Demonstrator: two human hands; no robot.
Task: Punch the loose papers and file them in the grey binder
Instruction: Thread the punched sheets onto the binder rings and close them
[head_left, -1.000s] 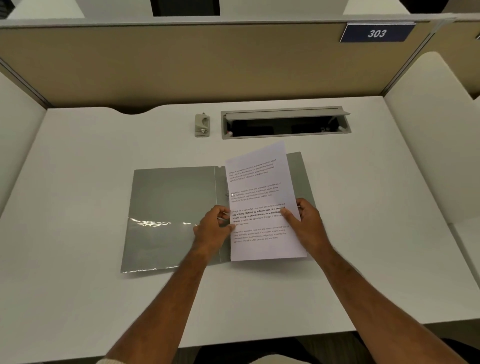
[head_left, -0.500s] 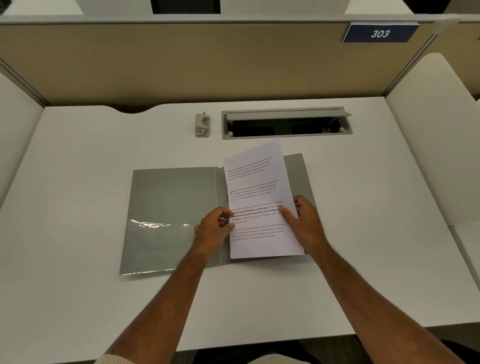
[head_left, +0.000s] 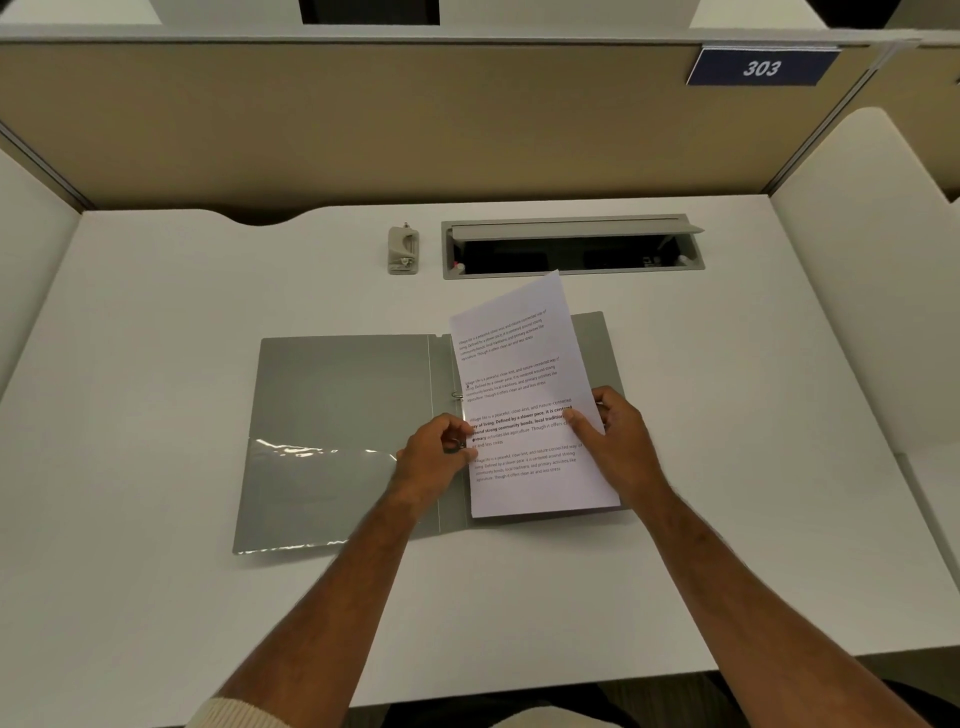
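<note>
My right hand (head_left: 621, 441) pinches the printed paper (head_left: 524, 400) lying lengthwise over the open grey binder (head_left: 343, 395), its left edge meeting the ring (head_left: 457, 445) gripped by my left hand (head_left: 434, 457).

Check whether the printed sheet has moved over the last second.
Yes, slightly. The printed sheet has tipped away: its far corner now overlaps the cable tray front edge, where earlier it stopped short. The left hand and right hand hold it.
</note>
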